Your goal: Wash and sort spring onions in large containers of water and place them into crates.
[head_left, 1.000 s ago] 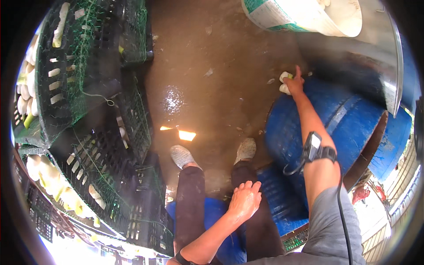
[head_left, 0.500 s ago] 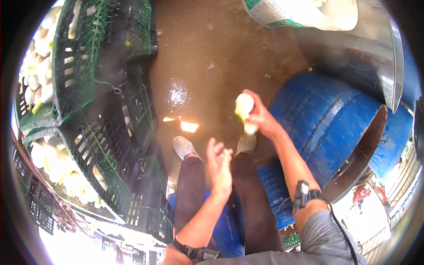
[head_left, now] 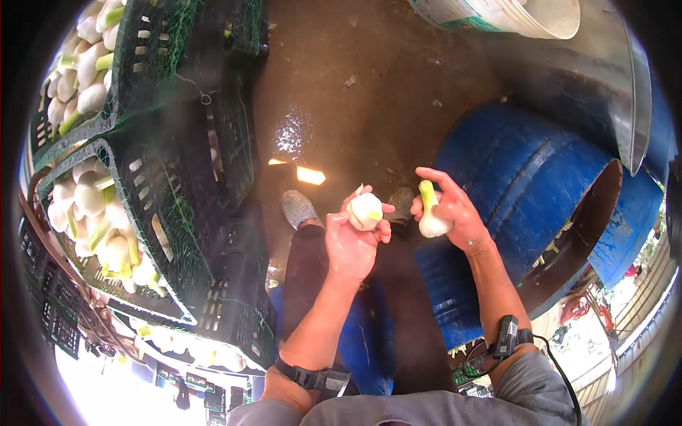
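My left hand [head_left: 349,250] holds a round white garlic bulb [head_left: 366,211] in its curled fingers, with the pale green cut stem toward me. To its right, my right hand [head_left: 462,219] grips a second garlic bulb [head_left: 434,225] between thumb and fingers. That one has its short green stem pointing up and its index finger stretched out above it. Both hands are held apart over my legs and shoes, the bulbs not touching each other.
Dark plastic crates [head_left: 145,184] with green netting stand stacked at my left, full of garlic bulbs [head_left: 89,195]. Close on the right lies a large blue barrel [head_left: 526,192], its mouth turned aside. A white bucket [head_left: 490,15] stands on the wet brown floor [head_left: 341,106] ahead.
My left hand was empty with fingers spread and now holds a garlic bulb. The right hand, which seemed to hold two bulbs, has come lower and right and now shows one.
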